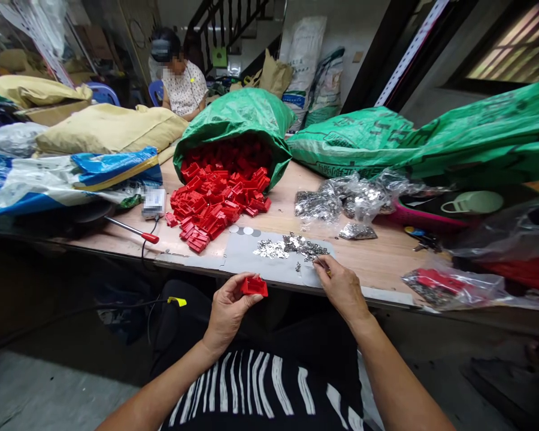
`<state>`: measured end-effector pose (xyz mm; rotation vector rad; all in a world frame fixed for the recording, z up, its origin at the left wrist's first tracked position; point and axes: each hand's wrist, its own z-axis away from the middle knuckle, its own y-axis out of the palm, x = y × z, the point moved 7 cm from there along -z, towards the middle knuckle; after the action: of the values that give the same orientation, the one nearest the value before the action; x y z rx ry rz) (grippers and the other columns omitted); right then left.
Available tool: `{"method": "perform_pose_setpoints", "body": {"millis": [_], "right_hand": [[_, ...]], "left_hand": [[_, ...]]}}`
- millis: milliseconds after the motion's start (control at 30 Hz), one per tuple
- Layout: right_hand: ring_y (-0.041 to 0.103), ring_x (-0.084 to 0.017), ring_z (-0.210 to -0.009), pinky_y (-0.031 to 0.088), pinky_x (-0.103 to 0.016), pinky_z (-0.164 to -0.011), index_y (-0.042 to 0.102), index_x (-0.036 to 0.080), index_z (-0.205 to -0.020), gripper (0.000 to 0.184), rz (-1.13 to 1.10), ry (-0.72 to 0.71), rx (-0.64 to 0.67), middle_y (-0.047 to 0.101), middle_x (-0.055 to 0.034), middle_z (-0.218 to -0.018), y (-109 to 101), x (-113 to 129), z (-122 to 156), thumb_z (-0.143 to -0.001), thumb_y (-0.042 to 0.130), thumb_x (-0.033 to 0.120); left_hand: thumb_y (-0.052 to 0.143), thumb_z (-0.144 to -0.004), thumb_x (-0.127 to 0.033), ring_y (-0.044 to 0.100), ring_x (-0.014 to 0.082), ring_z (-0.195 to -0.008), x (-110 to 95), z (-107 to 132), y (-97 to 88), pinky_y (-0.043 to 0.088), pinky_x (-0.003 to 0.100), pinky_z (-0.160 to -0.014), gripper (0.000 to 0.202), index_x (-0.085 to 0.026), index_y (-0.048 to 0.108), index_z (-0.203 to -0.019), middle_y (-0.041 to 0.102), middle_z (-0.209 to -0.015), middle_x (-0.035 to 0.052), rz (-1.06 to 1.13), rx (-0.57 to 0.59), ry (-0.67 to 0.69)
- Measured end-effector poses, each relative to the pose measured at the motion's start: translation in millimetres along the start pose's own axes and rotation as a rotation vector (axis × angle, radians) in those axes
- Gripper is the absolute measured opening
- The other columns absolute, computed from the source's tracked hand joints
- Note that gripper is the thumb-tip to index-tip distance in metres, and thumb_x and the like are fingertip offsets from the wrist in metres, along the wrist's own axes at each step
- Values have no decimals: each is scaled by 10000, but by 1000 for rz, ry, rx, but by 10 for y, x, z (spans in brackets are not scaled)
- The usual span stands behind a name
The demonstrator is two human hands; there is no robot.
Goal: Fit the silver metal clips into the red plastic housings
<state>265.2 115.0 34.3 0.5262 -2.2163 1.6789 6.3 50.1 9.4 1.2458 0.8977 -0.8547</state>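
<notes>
My left hand [229, 308] pinches a small red plastic housing [254, 286] in front of the table edge, its hollow side facing me. Between the thumb and fingers of my right hand [342, 289] is a pair of tweezers [324, 264], mostly hidden by the fingers. Its tip is close to a heap of small dark metal parts [313, 248] on a grey mat [238, 256]. Shiny flat metal pieces [270, 249] lie left of that heap. Beyond my left hand, red housings [215, 206] spill from a green woven sack [240, 114].
Clear bags of metal parts [317, 205] lie behind the mat. A bag with red and metal parts [453, 281] is at right. A red-tipped lever [137, 231] sticks out at left. Green sacks [350, 140] line the back; a person [184, 87] sits beyond.
</notes>
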Motion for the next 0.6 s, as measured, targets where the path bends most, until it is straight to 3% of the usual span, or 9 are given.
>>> {"method": "perform_pose_setpoints", "body": {"millis": [100,233,433,600], "right_hand": [[644,-209,-794,452,-312,-727,611,211,-914,168,-213,30,14,703,-49,-888,0,41,6,-859,528,347],[596,-170,-728,454,-270,-669,626,191,-884,234,-486,-63,160,669,-36,-818,56,405,129,-852,570,416],[572,-149,-647,450,-261,-620,636,205,-868,142,-517,-210,314,659,-21,-754,70,1014,368,-880,566,328],[614,-175,-737,479,-289,-690,624,217,-901,100,-484,-343,322,659,-44,-825,153,1164,417,-889,526,226]], "left_hand": [[810,-621,-184,684,214,-976,7,-7,2,524,335,-924,386,-193,692,-988,743,-1023,43,-50,8,20],[793,-666,-239,674,224,-986,-9,-9,-6,514,334,-932,369,-215,697,-1021,730,-1049,43,-222,18,98],[795,-659,-217,624,267,-1108,-133,26,10,431,387,-1040,374,-264,722,-1024,727,-1061,35,-419,8,236],[799,-636,-165,584,279,-1180,-178,48,33,335,431,-1122,370,-289,737,-979,739,-1025,15,-393,28,244]]}}
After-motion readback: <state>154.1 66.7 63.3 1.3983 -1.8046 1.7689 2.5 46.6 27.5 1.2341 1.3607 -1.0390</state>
